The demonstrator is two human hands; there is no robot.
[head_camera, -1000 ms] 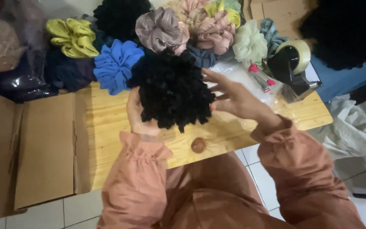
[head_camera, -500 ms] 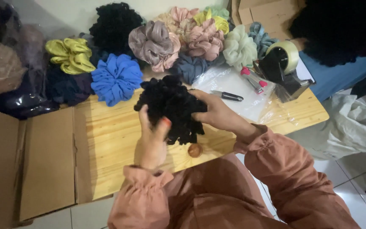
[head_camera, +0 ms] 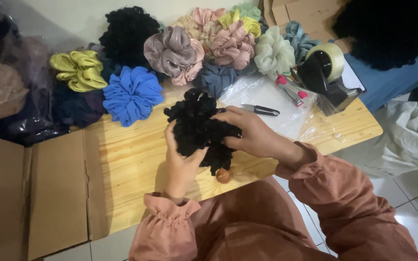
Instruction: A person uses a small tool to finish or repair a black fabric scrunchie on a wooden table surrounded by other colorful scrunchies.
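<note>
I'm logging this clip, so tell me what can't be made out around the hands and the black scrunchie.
Head view only:
- Left hand: its fingertips are buried in the black scrunchie.
- Right hand: its palm faces away, so its grip is hidden.
- Small scissors: part lies behind the right hand.
- Dark mass, top right: cut off by the frame edge, unidentifiable.

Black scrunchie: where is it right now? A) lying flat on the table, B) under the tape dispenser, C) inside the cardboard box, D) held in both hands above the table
D: the black scrunchie sits between the left hand and right hand, above the wooden table.
</note>
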